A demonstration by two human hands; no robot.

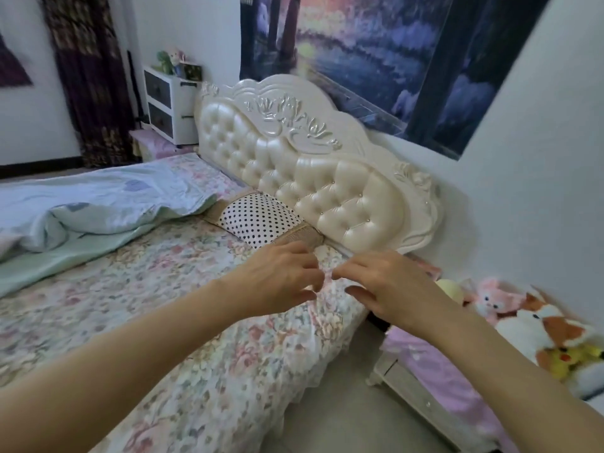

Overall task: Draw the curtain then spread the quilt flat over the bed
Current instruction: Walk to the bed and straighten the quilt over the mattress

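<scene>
A pale blue and green quilt (98, 204) lies bunched and rumpled on the far left of the bed, leaving the floral bedsheet (147, 289) bare. A dark patterned curtain (88, 76) hangs gathered at the top left, beside the wall. My left hand (281, 276) and my right hand (389, 286) meet at the bed's near head corner. Their fingertips pinch a small raised fold of the floral sheet between them. Both hands are far from the quilt. A polka-dot pillow (258, 217) lies just beyond my left hand, against the headboard.
A cream tufted headboard (310, 165) stands along the wall under a large painted hanging (359, 44). A white nightstand (166, 103) sits beyond the bed. To my right are plush toys (539, 325) on a low cabinet with a pink cover (434, 371). Bare floor (343, 420) runs between bed and cabinet.
</scene>
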